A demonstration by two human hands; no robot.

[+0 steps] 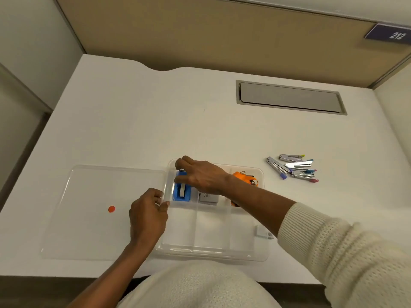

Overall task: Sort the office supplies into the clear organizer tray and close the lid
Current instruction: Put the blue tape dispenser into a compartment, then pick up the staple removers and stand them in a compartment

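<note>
A clear organizer tray (213, 252) with dividers sits at the desk's near edge. Its clear lid (89, 196), marked with a red dot, lies flat to the left. In the tray's far-left compartment is a blue stapler (181, 193), with my right hand (200, 175) reaching across and gripping its far end. My left hand (149, 215) pinches the tray's left rim. A grey box (209, 197) lies in the middle compartment and an orange item (245, 177) in the far-right one. Several staple removers (293, 168) lie loose on the desk to the right.
A grey cable hatch (291, 97) is set into the white desk (155, 118) at the back right. A tan partition wall stands behind. A small clear piece (263, 232) rests at the tray's right rim, by my sleeve.
</note>
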